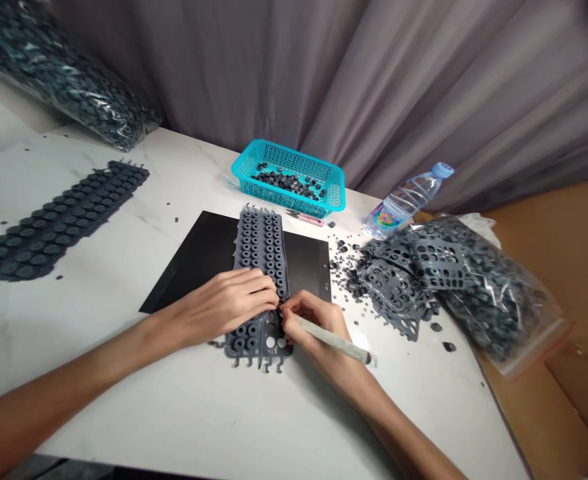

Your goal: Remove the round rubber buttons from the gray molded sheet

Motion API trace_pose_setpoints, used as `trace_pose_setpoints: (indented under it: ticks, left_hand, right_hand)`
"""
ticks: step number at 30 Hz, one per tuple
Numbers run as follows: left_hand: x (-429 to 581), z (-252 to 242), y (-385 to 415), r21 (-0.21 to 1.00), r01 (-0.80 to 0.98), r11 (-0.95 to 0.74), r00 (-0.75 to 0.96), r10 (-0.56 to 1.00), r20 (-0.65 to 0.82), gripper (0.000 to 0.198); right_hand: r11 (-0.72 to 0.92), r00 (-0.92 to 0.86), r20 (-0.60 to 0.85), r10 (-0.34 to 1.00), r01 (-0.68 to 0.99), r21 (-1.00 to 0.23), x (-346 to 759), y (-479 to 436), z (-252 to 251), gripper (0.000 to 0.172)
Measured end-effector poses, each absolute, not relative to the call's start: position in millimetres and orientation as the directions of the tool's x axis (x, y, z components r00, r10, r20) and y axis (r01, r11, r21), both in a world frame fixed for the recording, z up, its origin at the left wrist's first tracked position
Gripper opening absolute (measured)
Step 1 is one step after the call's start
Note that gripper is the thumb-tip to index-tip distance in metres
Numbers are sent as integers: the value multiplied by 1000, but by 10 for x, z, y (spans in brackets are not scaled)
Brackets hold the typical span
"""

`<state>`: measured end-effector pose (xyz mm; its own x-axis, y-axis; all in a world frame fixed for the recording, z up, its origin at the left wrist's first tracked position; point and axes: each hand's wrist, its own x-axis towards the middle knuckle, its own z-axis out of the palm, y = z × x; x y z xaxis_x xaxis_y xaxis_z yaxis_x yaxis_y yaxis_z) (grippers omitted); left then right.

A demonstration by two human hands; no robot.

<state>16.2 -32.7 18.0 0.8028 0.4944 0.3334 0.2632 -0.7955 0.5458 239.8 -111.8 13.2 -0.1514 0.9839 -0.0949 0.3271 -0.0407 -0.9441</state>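
A dark grey moulded rubber sheet (261,235) with rows of round ring-shaped parts lies lengthwise in front of me, partly over a flat black board (194,257). My left hand (244,299) lies across the sheet, its fingers bent over and closed on it at the right side. In my right hand (319,320) is a slim pen-like tool (337,341) with a whitish handle; its tip is hidden by the fingers at the sheet's right edge. Beside the fingertips, several round holes show in the sheet, near its close end.
A blue basket (339,193) holds small black parts; a pink-handled tool (307,219) lies before it. Right are a water bottle (407,200), punched rubber scraps (391,287) and a filled bag (499,307). Left are another rubber sheet (64,223) and a large bag (69,80).
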Motion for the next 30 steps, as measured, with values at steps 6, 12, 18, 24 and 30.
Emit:
trace_pose_setpoints:
  ticks: [6, 12, 18, 24, 30]
  left_hand:
    - [-20, 383, -30, 964, -154, -215, 264, 932, 249, 11]
    - [-57, 219, 93, 996, -72, 59, 478, 878, -18, 24]
    - [52, 230, -94, 997, 72, 17, 666, 744, -61, 34]
    - [105, 309, -202, 967, 92, 238, 708, 668, -232, 35]
    - [100, 306, -232, 937, 16, 349, 724, 642, -251, 32]
  right_hand:
    - [-158, -148, -166, 975, 65, -985, 2429, -1079, 60, 8]
    - [-73, -26, -74, 997, 28, -997, 2590, -905, 115, 14]
    - [-83, 40, -78, 996, 129, -988, 2650, -836, 64, 24]
    - [-70, 27, -66, 997, 198, -978, 2634, -862, 62, 27]
    - [-47, 5, -47, 999, 237, -970, 2640, -880, 59, 26]
